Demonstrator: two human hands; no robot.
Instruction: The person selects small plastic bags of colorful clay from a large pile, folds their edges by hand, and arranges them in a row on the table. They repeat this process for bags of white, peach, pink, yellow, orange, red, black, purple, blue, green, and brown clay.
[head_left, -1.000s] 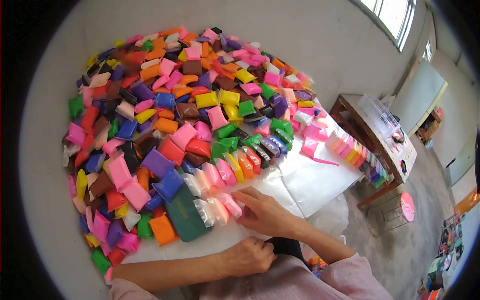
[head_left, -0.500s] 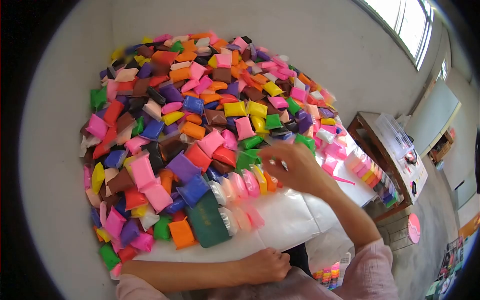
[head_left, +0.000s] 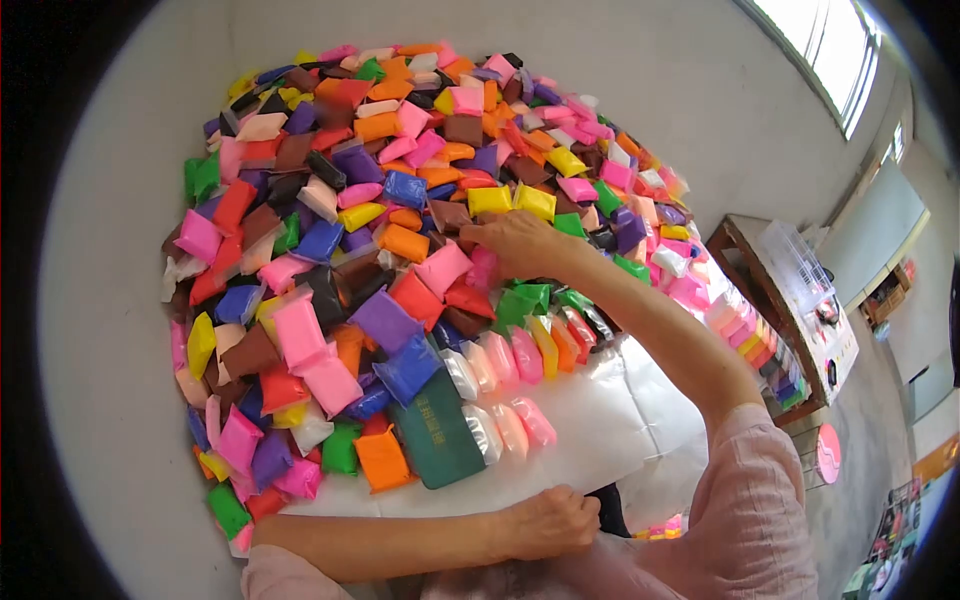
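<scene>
My right hand reaches over the heap of colored packets, with its fingers curled down onto packets beside a brown one. What lies under its fingers is hidden. A hot pink packet shows below the palm. My left hand rests in a closed fist at the table's near edge. Between the hands, packets stand in a row that runs from a clear-white one through pink, yellow and orange to black. A shorter row in front ends in a pink packet.
A dark green booklet lies left of the rows on the white table surface. More packed rows stand at the table's right end. Beyond them are a wooden table with a white wire basket and a pink-topped bin.
My right hand has moved from above the packet row up and left onto the heap. My left hand stays in a fist. The camera view has shifted slightly.
</scene>
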